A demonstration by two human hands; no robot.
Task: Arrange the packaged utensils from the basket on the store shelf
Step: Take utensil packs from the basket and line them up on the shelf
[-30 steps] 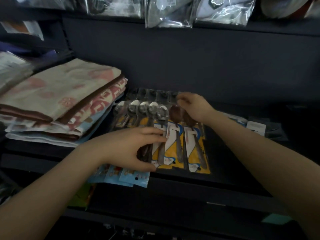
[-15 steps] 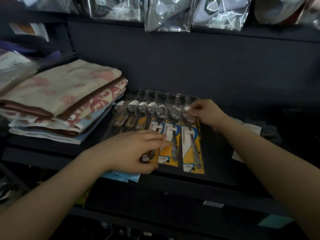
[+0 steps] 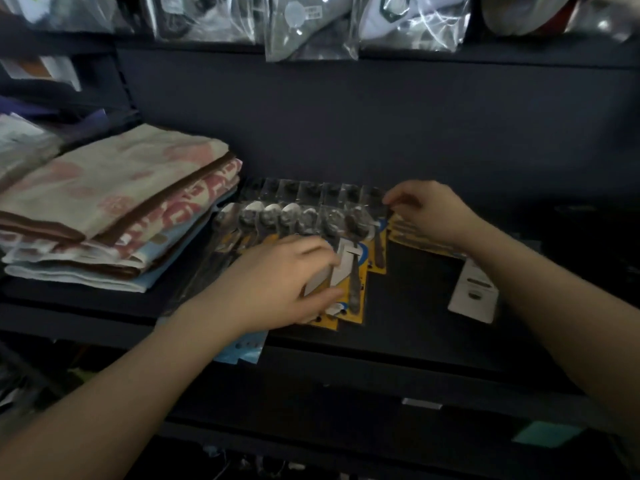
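Observation:
Several packaged spoons (image 3: 355, 282) on yellow cards lie overlapped in a row on the dark shelf (image 3: 415, 327), their bowls (image 3: 287, 216) toward the back. My left hand (image 3: 277, 278) lies over the lower ends of the row, fingers and thumb closed on the front packs. My right hand (image 3: 429, 213) is at the row's right end, fingertips pinched on the top edge of a spoon pack (image 3: 379, 251). More yellow-carded packs (image 3: 419, 242) show under that hand. The basket is out of view.
Folded towels (image 3: 114, 202) are stacked on the shelf just left of the spoons. A white-carded pack (image 3: 472, 292) lies to the right under my right forearm. Clear bags (image 3: 304, 26) hang above. Blue packets (image 3: 242, 351) stick out below the shelf edge.
My right hand has moved right and back, and the rightmost spoon pack now sits farther back than its neighbours. My left hand stays on the row's lower ends.

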